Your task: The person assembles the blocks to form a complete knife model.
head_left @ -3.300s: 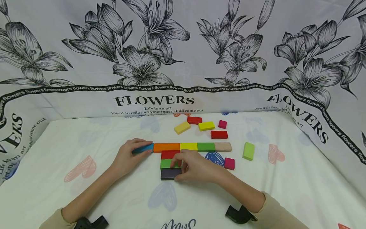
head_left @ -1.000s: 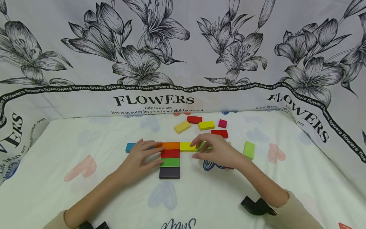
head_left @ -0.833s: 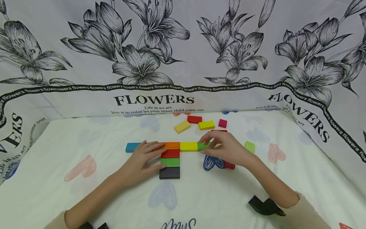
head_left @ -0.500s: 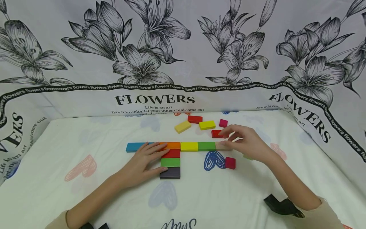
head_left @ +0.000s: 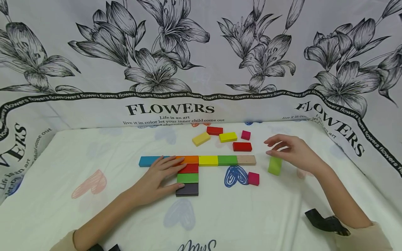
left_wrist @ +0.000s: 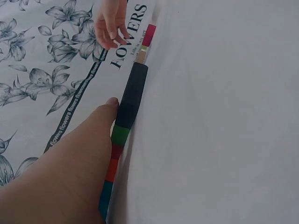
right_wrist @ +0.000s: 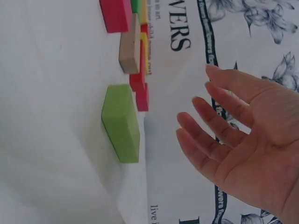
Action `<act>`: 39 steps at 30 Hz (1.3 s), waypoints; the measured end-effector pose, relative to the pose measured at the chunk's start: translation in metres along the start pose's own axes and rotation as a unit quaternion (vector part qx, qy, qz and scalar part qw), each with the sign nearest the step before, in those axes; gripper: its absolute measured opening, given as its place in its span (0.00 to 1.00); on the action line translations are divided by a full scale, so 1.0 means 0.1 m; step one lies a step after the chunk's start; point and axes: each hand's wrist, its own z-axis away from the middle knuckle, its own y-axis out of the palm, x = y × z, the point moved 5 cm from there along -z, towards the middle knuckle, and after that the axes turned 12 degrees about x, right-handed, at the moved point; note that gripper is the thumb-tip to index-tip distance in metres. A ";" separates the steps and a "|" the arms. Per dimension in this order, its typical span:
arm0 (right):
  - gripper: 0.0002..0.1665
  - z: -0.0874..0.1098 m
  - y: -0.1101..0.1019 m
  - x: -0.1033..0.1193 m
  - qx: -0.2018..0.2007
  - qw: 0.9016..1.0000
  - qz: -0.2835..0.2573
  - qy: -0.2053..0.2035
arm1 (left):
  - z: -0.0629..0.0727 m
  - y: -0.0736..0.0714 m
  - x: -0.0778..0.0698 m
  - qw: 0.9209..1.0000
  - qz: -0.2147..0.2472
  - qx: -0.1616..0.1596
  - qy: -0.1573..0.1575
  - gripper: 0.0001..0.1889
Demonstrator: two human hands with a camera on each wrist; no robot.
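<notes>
Two-handed, facing a tall flower-printed sheet and working over a heart-printed white cloth. Laying the left grip over the joined blocks, wide and with fingers nearly straight, clasping nothing; apparently pressing lightly to steady the join. Hovering with the right grip near the lime block, loosely spread, holding nothing, seeming apart from it in the right wrist view.

Seeing on the cloth a straight row, end to end: blue block, orange block, yellow block, green block, bare-wood block. Meeting the orange block's near side with a column of red block, second green block and black block, probably butting edges for a gap-free line. Leaving loose, probably as spares within reach, the lime block, two other red blocks, another yellow block and a pale yellow block. Placing smallest of all two pink blocks, one beyond the row, one on its near side beside a printed blue heart.

Using no container in view; resting every block directly on cloth.
</notes>
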 end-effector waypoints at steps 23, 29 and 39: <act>0.26 0.08 0.02 -0.64 0.149 0.984 -0.099 -0.001 | -0.01 0.01 0.00 1.000 0.008 -0.004 0.006 0.34; 0.25 0.10 0.03 -0.68 0.165 0.979 -0.115 -0.010 | -0.02 0.01 0.00 1.000 0.008 -0.004 0.006 0.34; 0.24 0.06 0.03 -0.75 0.153 0.984 -0.092 -0.008 | 0.00 0.00 -0.01 1.000 0.010 -0.005 0.002 0.33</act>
